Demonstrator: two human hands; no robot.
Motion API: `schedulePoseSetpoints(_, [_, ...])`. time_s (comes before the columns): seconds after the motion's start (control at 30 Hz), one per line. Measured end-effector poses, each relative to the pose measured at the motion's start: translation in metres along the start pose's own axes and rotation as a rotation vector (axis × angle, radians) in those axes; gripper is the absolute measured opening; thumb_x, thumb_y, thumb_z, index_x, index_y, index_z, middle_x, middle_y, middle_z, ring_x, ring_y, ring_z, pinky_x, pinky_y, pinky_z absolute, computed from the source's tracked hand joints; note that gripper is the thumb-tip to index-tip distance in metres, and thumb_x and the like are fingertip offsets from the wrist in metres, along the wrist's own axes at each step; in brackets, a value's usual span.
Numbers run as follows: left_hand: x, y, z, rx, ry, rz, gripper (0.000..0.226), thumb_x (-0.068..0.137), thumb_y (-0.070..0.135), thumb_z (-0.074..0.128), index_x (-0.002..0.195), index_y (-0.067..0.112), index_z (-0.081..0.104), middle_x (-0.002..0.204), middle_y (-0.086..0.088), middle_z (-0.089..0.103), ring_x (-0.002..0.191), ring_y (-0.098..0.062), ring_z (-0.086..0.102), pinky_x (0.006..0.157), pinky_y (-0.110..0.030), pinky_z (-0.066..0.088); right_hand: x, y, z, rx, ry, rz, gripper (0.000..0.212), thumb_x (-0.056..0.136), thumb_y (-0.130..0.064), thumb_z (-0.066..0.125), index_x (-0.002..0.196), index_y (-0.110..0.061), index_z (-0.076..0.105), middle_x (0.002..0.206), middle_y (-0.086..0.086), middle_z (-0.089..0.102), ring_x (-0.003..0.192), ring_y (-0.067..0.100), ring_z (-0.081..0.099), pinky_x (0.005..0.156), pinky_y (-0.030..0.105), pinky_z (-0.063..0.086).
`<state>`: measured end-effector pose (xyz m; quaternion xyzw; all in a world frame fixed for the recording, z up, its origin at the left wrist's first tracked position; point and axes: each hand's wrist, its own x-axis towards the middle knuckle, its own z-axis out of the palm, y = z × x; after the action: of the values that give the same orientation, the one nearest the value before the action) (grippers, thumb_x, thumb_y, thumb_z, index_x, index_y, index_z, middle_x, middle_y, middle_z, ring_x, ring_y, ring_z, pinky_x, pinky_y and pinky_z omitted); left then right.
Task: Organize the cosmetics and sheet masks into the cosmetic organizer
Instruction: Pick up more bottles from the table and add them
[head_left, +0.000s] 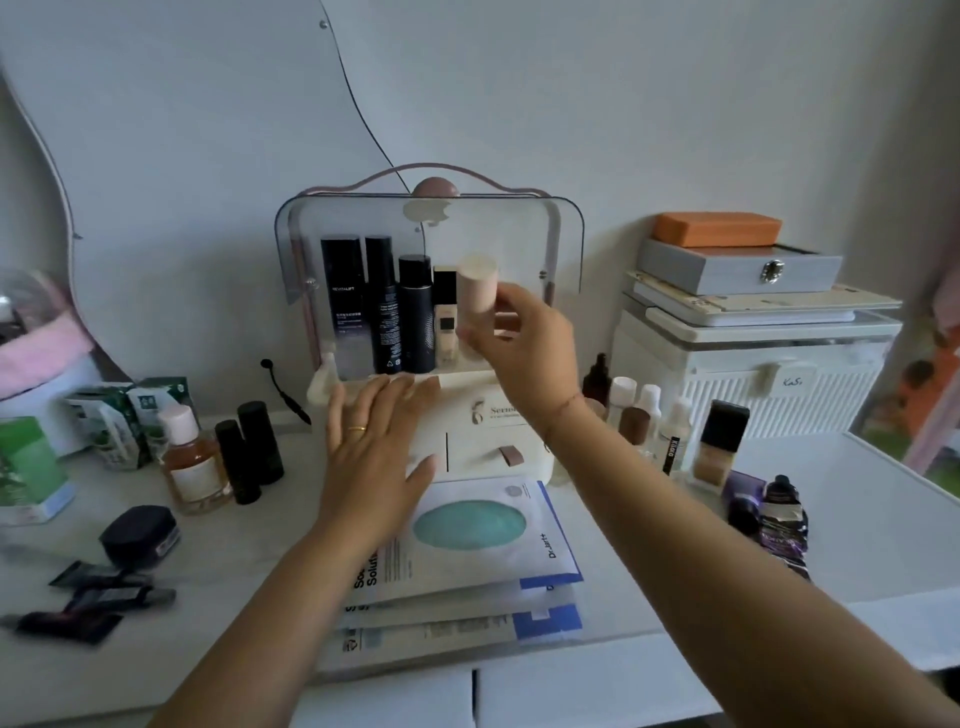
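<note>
A cream cosmetic organizer (488, 457) with drawers stands at the table's middle, its clear lid (363, 218) raised. Three black bottles (382, 306) and a foundation bottle (445, 317) stand on its upper shelf. My right hand (524, 348) grips a pale pink bottle (478, 286) upright at the shelf's right part. My left hand (374, 447) lies flat, fingers spread, against the organizer's front left. Sheet masks (478, 551) are stacked in front of the organizer.
Left of the organizer stand an amber bottle (192, 462), two black tubes (249, 452), a black jar (139, 535), dark sachets (93, 597) and green boxes (124, 415). To the right are small bottles (639, 415), a foundation bottle (719, 441), purple sachets (779, 514) and a white case (753, 374).
</note>
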<state>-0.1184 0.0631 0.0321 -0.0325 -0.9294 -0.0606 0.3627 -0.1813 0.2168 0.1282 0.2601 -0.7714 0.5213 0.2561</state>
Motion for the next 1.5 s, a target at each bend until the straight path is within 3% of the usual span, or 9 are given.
schedulePoseSetpoints(0.3, [0.001, -0.001, 0.002, 0.003, 0.007, -0.006, 0.078, 0.076, 0.032, 0.064, 0.145, 0.030, 0.027, 0.145, 0.005, 0.037, 0.140, -0.019, 0.021, 0.116, -0.044, -0.006, 0.076, 0.046, 0.043, -0.102, -0.151, 0.522, 0.020, 0.077, -0.022, 0.070, 0.091, -0.007, 0.071, 0.086, 0.010, 0.072, 0.073, 0.022, 0.063, 0.074, 0.033, 0.057])
schedulePoseSetpoints(0.47, [0.001, -0.002, 0.003, -0.027, 0.033, -0.007, 0.076, 0.076, 0.031, 0.065, 0.143, 0.031, 0.030, 0.141, 0.006, 0.041, 0.138, -0.017, 0.024, 0.116, -0.043, -0.006, 0.084, 0.053, 0.051, -0.113, -0.168, 0.529, 0.021, 0.079, -0.018, 0.064, 0.089, 0.000, 0.069, 0.078, 0.010, 0.064, 0.073, 0.026, 0.059, 0.082, 0.043, 0.057])
schedulePoseSetpoints(0.63, [0.001, -0.001, 0.004, -0.025, 0.038, -0.004, 0.074, 0.075, 0.031, 0.066, 0.141, 0.029, 0.033, 0.139, 0.005, 0.043, 0.136, -0.018, 0.027, 0.116, -0.043, -0.004, 0.086, 0.057, 0.052, -0.274, -0.219, 0.508, 0.003, 0.079, -0.007, 0.061, 0.077, -0.009, 0.062, 0.068, 0.004, 0.055, 0.068, 0.021, 0.052, 0.061, 0.026, 0.044])
schedulePoseSetpoints(0.8, [0.001, -0.001, 0.002, -0.024, 0.035, -0.008, 0.075, 0.075, 0.029, 0.067, 0.142, 0.028, 0.033, 0.140, 0.004, 0.043, 0.136, -0.017, 0.026, 0.115, -0.043, -0.003, 0.085, 0.060, 0.054, -0.359, -0.258, 0.502, 0.032, 0.088, -0.012, 0.050, 0.057, -0.011, 0.040, 0.056, 0.002, 0.038, 0.051, 0.017, 0.036, 0.042, 0.023, 0.026])
schedulePoseSetpoints(0.93, [0.001, 0.000, 0.001, -0.033, 0.030, 0.000, 0.075, 0.076, 0.027, 0.067, 0.142, 0.029, 0.031, 0.141, 0.005, 0.041, 0.137, -0.017, 0.024, 0.116, -0.042, -0.005, 0.066, 0.042, 0.035, -0.340, -0.339, 0.408, 0.012, 0.089, -0.015, 0.055, 0.092, -0.003, 0.057, 0.081, 0.005, 0.054, 0.071, 0.017, 0.051, 0.059, 0.021, 0.041])
schedulePoseSetpoints(1.0, [0.000, -0.001, 0.001, -0.039, 0.044, 0.011, 0.076, 0.075, 0.025, 0.068, 0.141, 0.029, 0.032, 0.140, 0.005, 0.041, 0.136, -0.017, 0.027, 0.116, -0.043, -0.004, 0.037, 0.033, 0.017, -0.193, -0.281, 0.261, 0.037, 0.088, -0.017, 0.060, 0.122, -0.004, 0.054, 0.107, 0.004, 0.061, 0.097, 0.017, 0.058, 0.084, 0.025, 0.048])
schedulePoseSetpoints(1.13, [0.001, -0.001, 0.004, -0.039, 0.086, 0.019, 0.077, 0.071, 0.022, 0.071, 0.140, 0.027, 0.036, 0.138, 0.003, 0.044, 0.133, -0.022, 0.031, 0.116, -0.044, -0.002, -0.035, 0.041, -0.040, -0.056, 0.020, 0.070, 0.030, 0.083, -0.019, 0.068, 0.112, -0.016, 0.062, 0.095, -0.006, 0.068, 0.087, 0.004, 0.064, 0.081, 0.016, 0.053])
schedulePoseSetpoints(1.33, [0.004, 0.005, 0.006, -0.019, 0.094, -0.021, 0.074, 0.070, 0.019, 0.072, 0.137, 0.022, 0.040, 0.136, -0.004, 0.047, 0.133, -0.027, 0.031, 0.115, -0.044, -0.005, -0.062, 0.122, -0.136, -0.330, 0.374, 0.302, 0.044, 0.077, -0.022, 0.075, 0.113, -0.010, 0.053, 0.108, 0.008, 0.056, 0.094, 0.018, 0.054, 0.082, 0.023, 0.043])
schedulePoseSetpoints(1.5, [0.003, 0.007, 0.007, -0.014, 0.107, -0.025, 0.076, 0.068, 0.017, 0.076, 0.135, 0.021, 0.042, 0.134, -0.004, 0.049, 0.131, -0.027, 0.032, 0.115, -0.049, 0.001, -0.061, 0.173, -0.168, -0.279, 0.229, 0.556, 0.074, 0.074, -0.020, 0.079, 0.134, -0.008, 0.038, 0.127, 0.011, 0.052, 0.114, 0.026, 0.052, 0.096, 0.038, 0.044])
